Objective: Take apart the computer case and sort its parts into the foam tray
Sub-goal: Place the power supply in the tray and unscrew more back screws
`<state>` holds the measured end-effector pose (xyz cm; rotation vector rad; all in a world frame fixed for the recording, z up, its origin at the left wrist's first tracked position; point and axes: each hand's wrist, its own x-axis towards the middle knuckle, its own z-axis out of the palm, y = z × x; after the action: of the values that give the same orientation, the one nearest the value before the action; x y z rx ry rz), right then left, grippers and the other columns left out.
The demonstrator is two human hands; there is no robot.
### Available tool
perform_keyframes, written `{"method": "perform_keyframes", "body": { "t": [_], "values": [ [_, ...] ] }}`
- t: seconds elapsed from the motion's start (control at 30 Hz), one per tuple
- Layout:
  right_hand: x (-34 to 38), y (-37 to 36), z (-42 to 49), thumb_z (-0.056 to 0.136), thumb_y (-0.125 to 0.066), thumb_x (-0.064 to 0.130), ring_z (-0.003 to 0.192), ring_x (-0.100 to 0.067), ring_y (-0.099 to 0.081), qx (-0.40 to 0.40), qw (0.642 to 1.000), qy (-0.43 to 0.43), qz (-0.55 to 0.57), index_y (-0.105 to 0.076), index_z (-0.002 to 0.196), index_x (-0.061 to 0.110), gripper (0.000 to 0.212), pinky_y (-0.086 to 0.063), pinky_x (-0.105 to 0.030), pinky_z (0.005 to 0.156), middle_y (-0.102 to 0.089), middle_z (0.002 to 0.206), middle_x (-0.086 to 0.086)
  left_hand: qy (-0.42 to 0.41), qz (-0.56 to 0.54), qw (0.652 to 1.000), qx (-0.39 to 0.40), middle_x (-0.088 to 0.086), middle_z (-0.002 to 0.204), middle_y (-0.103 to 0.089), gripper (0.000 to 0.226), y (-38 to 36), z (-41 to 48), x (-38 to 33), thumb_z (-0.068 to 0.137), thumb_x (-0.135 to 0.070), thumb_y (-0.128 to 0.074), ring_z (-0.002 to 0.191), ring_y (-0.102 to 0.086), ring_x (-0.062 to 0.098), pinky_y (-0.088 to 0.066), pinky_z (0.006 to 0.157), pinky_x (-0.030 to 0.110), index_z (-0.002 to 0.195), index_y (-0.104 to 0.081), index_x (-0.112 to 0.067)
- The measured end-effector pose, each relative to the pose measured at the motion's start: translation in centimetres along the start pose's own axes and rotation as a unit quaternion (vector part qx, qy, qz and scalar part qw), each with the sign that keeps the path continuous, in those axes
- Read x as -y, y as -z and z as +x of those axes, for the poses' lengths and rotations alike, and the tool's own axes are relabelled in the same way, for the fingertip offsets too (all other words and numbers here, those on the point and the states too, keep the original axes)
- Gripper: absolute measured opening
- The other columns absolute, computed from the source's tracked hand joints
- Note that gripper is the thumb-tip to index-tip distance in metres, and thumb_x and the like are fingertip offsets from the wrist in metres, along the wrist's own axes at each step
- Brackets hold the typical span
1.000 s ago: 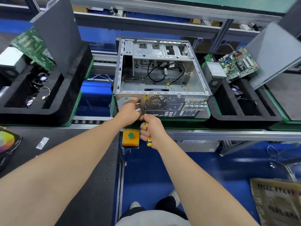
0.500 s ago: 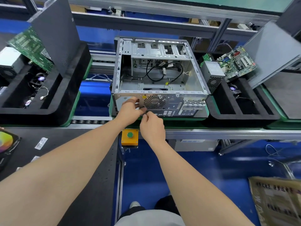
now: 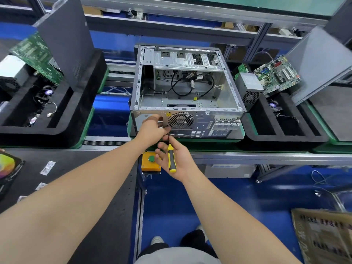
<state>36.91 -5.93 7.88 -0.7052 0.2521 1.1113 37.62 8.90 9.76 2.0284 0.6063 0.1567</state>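
The open silver computer case (image 3: 190,109) lies on the conveyor with its rear panel facing me; loose black cables lie inside. My left hand (image 3: 152,130) is at the rear panel, left of the fan grille (image 3: 181,120), and its fingertips pinch the thin shaft of a yellow-and-black screwdriver (image 3: 171,157). My right hand (image 3: 182,162) is turned palm up just below, fingers loosely spread, with the screwdriver's handle lying across the palm. Right of the case, a black foam tray (image 3: 285,138) holds a power supply (image 3: 249,88), a green motherboard (image 3: 280,75) and a grey side panel (image 3: 320,61).
Another foam tray (image 3: 57,130) at the left carries a motherboard (image 3: 38,56) and an upright grey panel (image 3: 66,44). A yellow box with a green button (image 3: 150,162) is fixed to the rail under my hands. Cardboard (image 3: 323,235) lies on the blue floor at lower right.
My right hand has rolled from gripping the screwdriver to palm up, fingers loosened, so the handle now shows. My left hand stays at the rear panel.
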Motion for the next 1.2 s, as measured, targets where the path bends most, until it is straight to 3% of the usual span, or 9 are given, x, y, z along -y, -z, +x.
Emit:
{"method": "perform_keyframes", "body": {
  "t": [0.2,0.37,0.5,0.67,0.73,0.87,1.03,1.1,1.2],
  "values": [
    [0.4,0.0,-0.1,0.107,-0.049,0.028,0.03,-0.006,-0.033,0.075,0.987,-0.051,0.133,-0.064,0.099,0.011,0.025,-0.024,-0.017,0.029,-0.043,0.057,0.001,-0.007,-0.014,1.0,0.024,-0.008,0.105,-0.066,0.023,0.4,-0.1,-0.1,0.089,-0.025,-0.075,0.106,-0.061,0.008,-0.044,0.081,0.019,0.097,-0.055,-0.033],
    [0.9,-1.0,0.2,0.114,-0.04,0.029,0.035,-0.011,-0.028,-0.084,0.985,0.038,-0.148,-0.058,0.116,0.011,0.026,-0.024,-0.022,0.033,-0.05,0.058,-0.004,-0.023,0.001,0.999,0.042,-0.011,0.109,-0.063,0.027,0.7,0.0,0.1,0.093,-0.025,-0.073,0.101,-0.06,0.002,-0.047,0.084,0.019,0.094,-0.049,-0.039],
    [0.8,-2.1,0.3,0.112,-0.039,0.029,0.049,-0.022,-0.05,-0.216,0.816,0.151,-0.514,-0.057,0.112,0.017,0.021,-0.045,-0.032,0.045,-0.068,0.077,-0.011,-0.029,0.025,0.998,0.044,-0.006,0.12,-0.065,0.026,0.6,0.2,0.3,0.094,-0.024,-0.071,0.111,-0.058,0.007,-0.046,0.088,0.023,0.116,-0.058,-0.023],
    [0.4,-2.1,0.3,0.104,-0.049,0.014,0.09,-0.037,-0.063,-0.27,0.512,0.205,-0.79,-0.047,0.137,0.013,0.032,-0.041,-0.041,0.066,-0.067,0.108,-0.018,-0.02,0.002,0.999,0.04,0.004,0.132,-0.065,0.042,0.4,0.1,0.3,0.093,-0.019,-0.072,0.123,-0.06,0.016,-0.05,0.096,0.028,0.131,-0.056,-0.011],
    [0.4,-1.8,0.4,0.103,-0.051,0.013,0.093,-0.038,-0.067,-0.276,0.473,0.219,-0.808,-0.045,0.139,0.013,0.037,-0.04,-0.04,0.065,-0.069,0.107,-0.017,-0.019,-0.006,0.999,0.032,0.004,0.13,-0.065,0.041,0.3,0.1,0.3,0.092,-0.018,-0.072,0.121,-0.061,0.016,-0.048,0.092,0.026,0.13,-0.057,-0.01],
    [0.8,-1.4,0.6,0.111,-0.044,0.025,0.073,-0.024,-0.061,-0.254,0.578,0.221,-0.743,-0.051,0.122,0.014,0.017,-0.044,-0.035,0.058,-0.068,0.103,-0.017,-0.014,-0.009,1.0,0.005,0.001,0.119,-0.064,0.033,0.0,-0.1,0.2,0.087,-0.018,-0.074,0.111,-0.061,0.018,-0.049,0.09,0.031,0.116,-0.058,-0.019],
    [2.8,-1.2,0.4,0.11,-0.041,0.022,0.036,-0.017,-0.042,-0.132,0.927,0.061,-0.345,-0.059,0.127,0.008,0.029,-0.037,-0.026,0.039,-0.065,0.063,-0.01,0.013,-0.058,0.998,-0.002,0.0,0.119,-0.064,0.036,0.2,-0.1,0.1,0.083,-0.016,-0.074,0.105,-0.06,0.015,-0.048,0.084,0.029,0.114,-0.059,-0.023],
    [3.2,-0.9,-0.3,0.11,-0.043,0.022,0.041,-0.013,-0.041,-0.074,0.98,0.017,-0.186,-0.061,0.122,0.007,0.025,-0.037,-0.025,0.039,-0.059,0.065,-0.007,0.018,-0.081,0.997,0.0,-0.001,0.113,-0.065,0.03,0.3,-0.2,0.0,0.083,-0.012,-0.073,0.091,-0.065,0.003,-0.049,0.071,0.019,0.107,-0.06,-0.025],
    [3.0,-0.3,-0.8,0.113,-0.044,0.028,0.039,-0.008,-0.041,0.007,0.998,-0.057,0.032,-0.063,0.109,0.009,0.027,-0.037,-0.02,0.034,-0.054,0.067,-0.001,0.013,-0.07,0.997,0.021,0.001,0.117,-0.065,0.035,0.5,-0.3,0.0,0.084,-0.004,-0.067,0.103,-0.064,0.013,-0.053,0.086,0.032,0.109,-0.059,-0.026]
  ]
}}
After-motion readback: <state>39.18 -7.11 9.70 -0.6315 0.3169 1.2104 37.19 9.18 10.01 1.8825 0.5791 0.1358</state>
